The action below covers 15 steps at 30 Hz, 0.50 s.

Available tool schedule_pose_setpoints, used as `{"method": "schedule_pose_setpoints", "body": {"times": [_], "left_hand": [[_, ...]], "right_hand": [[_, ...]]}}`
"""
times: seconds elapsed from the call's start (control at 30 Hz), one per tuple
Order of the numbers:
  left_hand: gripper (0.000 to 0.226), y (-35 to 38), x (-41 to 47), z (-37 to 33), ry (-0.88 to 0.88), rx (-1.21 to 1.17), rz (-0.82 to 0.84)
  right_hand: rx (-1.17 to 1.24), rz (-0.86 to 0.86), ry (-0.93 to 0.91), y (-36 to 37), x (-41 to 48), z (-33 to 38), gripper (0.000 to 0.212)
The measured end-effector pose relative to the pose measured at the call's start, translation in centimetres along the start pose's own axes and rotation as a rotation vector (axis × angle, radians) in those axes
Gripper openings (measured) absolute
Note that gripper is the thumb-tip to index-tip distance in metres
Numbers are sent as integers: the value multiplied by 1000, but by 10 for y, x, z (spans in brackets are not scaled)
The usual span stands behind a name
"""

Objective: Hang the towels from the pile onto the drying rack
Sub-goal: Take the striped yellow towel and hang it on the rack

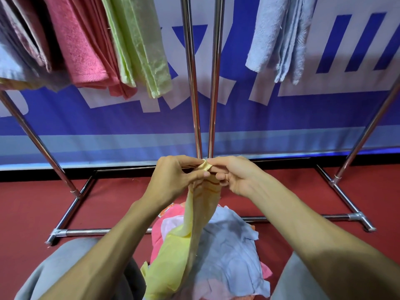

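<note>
Both hands, left hand [173, 176] and right hand [236, 174], pinch the yellow towel [194, 215] at 12 o'clock above the pile [229, 252]; it looks light and limp, best held by its corners.

bright, even indoor light, soft shadow under the forearms, thin glare streaks down the chrome rack poles [191, 83], wide-angle bowing at the edges — side poles splay outward, hanging towels [86, 50] at top left smeared and soft, centre sharp

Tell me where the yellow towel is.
Centre of the head view: the yellow towel is pinched by left hand and right hand, trailing onto the pile.
</note>
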<state>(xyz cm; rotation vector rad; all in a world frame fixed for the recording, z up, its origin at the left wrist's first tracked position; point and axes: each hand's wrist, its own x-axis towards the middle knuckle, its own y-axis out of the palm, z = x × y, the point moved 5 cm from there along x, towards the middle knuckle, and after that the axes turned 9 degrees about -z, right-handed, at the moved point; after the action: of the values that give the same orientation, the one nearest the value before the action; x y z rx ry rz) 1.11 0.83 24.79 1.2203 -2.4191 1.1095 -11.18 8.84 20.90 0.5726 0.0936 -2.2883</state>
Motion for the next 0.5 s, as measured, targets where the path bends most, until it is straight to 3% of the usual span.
{"method": "schedule_pose_setpoints", "body": {"times": [0.07, 0.23, 0.3, 0.4, 0.43, 0.5], "left_hand": [[31, 0, 1, 1, 36, 57, -1], [10, -2, 2, -4, 148, 130, -19], [10, -3, 3, -3, 110, 82, -14], [13, -5, 4, -2, 94, 73, -19], [12, -6, 5, -1, 85, 54, -13], [9, -7, 4, 0, 63, -20, 19]], "right_hand": [[4, 1, 23, -1, 2, -2, 4], [0, 13, 3, 1, 1, 3, 9], [-132, -123, -168, -6, 1, 12, 16], [-632, -591, -611, -26, -4, 34, 32], [-697, -635, -695, -27, -4, 37, 32], [-633, -490, -693, -21, 0, 34, 31]]}}
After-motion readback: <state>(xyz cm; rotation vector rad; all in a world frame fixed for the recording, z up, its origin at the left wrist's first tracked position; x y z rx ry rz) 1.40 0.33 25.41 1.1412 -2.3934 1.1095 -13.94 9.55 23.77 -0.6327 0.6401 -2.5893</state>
